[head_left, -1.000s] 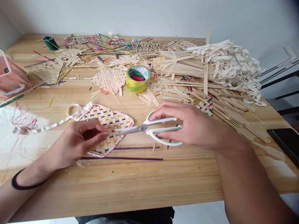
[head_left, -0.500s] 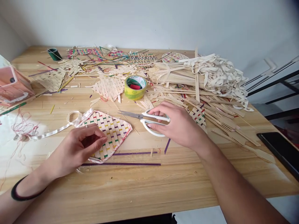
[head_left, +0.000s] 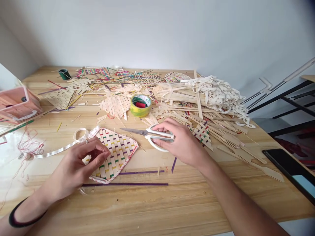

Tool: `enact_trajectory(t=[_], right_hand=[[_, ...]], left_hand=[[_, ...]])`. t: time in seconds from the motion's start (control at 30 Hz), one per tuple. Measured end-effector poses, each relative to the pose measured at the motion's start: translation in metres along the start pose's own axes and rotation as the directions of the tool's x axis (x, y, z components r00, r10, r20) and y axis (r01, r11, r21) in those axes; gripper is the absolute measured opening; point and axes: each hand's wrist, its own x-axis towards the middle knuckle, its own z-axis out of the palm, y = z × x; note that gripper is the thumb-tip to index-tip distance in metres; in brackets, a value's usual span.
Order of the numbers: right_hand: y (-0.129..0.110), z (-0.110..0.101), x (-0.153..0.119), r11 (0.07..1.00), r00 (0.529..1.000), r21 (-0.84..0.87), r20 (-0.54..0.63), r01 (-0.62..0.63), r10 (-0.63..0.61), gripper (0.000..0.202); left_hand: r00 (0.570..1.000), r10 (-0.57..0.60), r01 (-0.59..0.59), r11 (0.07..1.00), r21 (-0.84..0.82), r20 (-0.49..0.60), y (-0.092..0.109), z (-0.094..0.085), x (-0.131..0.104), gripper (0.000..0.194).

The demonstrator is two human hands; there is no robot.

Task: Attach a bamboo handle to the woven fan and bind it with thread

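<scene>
Pale plain wall | light wood-grain tabletop | black metal frame at right

Open wood on the near part of the counter, below the longer purple strip, gave a hand room to pass between the left forearm and the right forearm. Tighter going between the woven panel and the scissors, where a thin sliver crossed the gap. Beyond, the tape roll stood in the way, with loose strips and a ribbon heap behind and right; tangled thread and a pink basket crowded the left, a phone the far right.
</scene>
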Motion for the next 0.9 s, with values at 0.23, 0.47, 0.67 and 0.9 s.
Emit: enact_trajectory(t=[0.23,0.47,0.67,0.9], right_hand=[[-0.021,0.000,-0.005,0.995,0.994,0.032,0.041,0.096,-0.097,0.025],[-0.021,0.006,-0.005,0.997,0.995,0.017,0.056,0.080,-0.081,0.021],[-0.027,0.012,-0.007,0.991,0.997,0.130,0.076,-0.004,-0.006,0.016],[-0.033,0.013,-0.009,0.986,0.996,0.165,0.084,-0.004,-0.010,0.012]], left_hand=[[0.999,-0.010,0.009,1.000,-0.022,-0.051,0.005,-0.002,-0.001,0.022],[0.996,-0.078,0.073,0.989,-0.128,-0.033,0.010,-0.003,-0.005,0.027],[0.995,-0.091,0.095,0.971,-0.217,0.031,0.012,-0.002,-0.010,0.020],[0.997,-0.083,0.083,0.986,-0.142,0.005,0.007,-0.001,-0.013,0.012]])
